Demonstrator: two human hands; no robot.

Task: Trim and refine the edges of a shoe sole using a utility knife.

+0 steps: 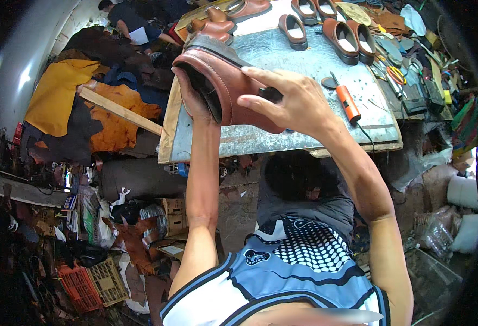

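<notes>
Brown shoe (225, 81) between both hands' fingers (266, 76)

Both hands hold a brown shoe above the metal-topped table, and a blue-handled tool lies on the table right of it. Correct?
Not quite: the head view shows the tool has an orange handle, not blue. Both the left hand and right hand do hold the brown shoe above the metal-topped table.
</notes>
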